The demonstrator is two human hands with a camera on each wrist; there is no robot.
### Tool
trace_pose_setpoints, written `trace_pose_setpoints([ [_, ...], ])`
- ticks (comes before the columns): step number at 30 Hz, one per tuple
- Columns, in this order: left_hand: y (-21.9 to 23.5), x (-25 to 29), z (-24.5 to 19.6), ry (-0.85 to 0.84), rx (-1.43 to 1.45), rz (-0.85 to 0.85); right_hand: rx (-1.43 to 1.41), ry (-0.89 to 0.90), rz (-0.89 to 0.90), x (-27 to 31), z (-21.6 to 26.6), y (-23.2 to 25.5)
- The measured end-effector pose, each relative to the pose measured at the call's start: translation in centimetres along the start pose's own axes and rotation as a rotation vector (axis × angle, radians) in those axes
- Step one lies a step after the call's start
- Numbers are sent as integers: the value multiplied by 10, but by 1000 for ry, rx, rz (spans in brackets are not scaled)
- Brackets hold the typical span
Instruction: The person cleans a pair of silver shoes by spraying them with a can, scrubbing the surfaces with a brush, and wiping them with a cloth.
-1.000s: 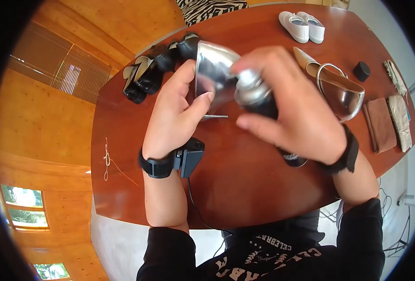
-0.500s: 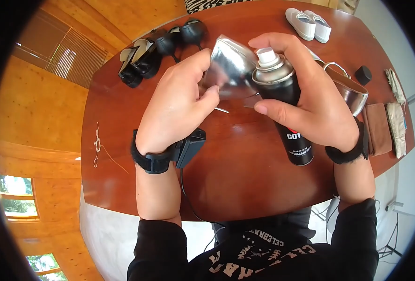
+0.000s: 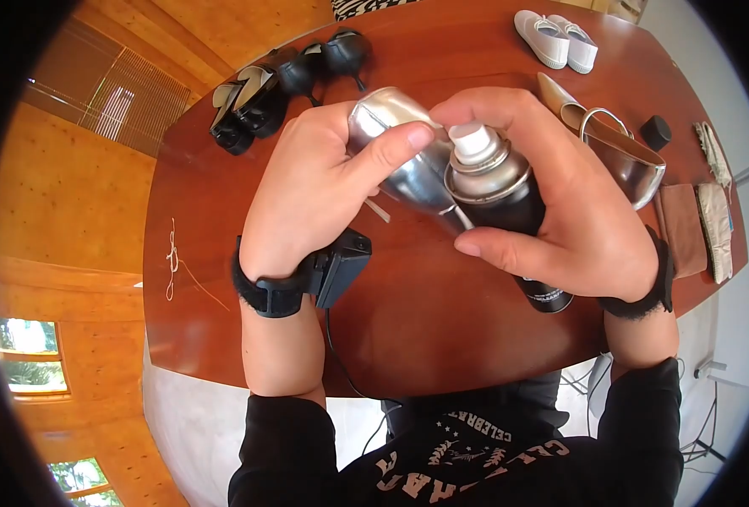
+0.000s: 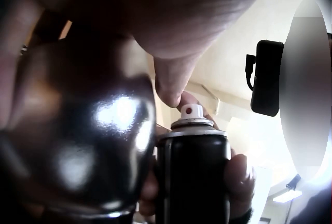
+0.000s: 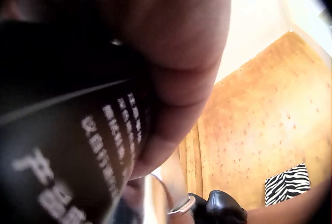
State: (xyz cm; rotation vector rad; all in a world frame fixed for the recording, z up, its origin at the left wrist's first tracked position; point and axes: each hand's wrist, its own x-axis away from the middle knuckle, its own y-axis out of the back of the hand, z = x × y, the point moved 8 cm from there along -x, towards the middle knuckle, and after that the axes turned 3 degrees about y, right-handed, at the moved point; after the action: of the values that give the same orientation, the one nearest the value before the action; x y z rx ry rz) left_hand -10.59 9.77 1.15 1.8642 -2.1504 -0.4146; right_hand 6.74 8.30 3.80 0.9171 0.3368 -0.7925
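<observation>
My left hand (image 3: 298, 190) grips a shiny silver shoe (image 3: 421, 179), its thumb lying across the metallic upper. A thin strap end (image 3: 378, 209) pokes out below that hand. In my right hand (image 3: 565, 198) is a black spray can (image 3: 510, 211) with a silver shoulder and white nozzle (image 3: 472, 142), held with the nozzle end up. Shoe and can are close side by side over the table, the can overlapping the shoe in the head view. The left wrist view shows the nozzle (image 4: 192, 111) right beside the shoe (image 4: 104, 151). Printed lettering covers the can (image 5: 78, 151) in the right wrist view.
Another silver shoe (image 3: 641, 169) with an ankle strap stands at the right, near a black cap (image 3: 655, 133). Folded brown cloth (image 3: 683, 232) and beige cloth (image 3: 716, 237) lie beyond. White sneakers (image 3: 552, 42) and black shoes (image 3: 260, 106) are at the back; string (image 3: 172, 258) lies left.
The left hand has turned the shoe, and its thumb now crosses the upper. The right hand has drawn the can slightly back from its earlier tilt toward the shoe; both hands keep their hold.
</observation>
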Motion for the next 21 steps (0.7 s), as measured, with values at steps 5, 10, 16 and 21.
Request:
trace_pose_setpoints([
  [5,-1,5,-11,-124,-11,40,45,1,-67,-2,-5,14],
  [10,12,6,-7,-148,38,73,109,87,79,-2,-4,2],
  [16,35,14,-7,-127,-25,103,101,75,211,3,-2,-20],
  [21,35,22,-30,-510,-66,227,237,13,-34,-3,-26,10],
])
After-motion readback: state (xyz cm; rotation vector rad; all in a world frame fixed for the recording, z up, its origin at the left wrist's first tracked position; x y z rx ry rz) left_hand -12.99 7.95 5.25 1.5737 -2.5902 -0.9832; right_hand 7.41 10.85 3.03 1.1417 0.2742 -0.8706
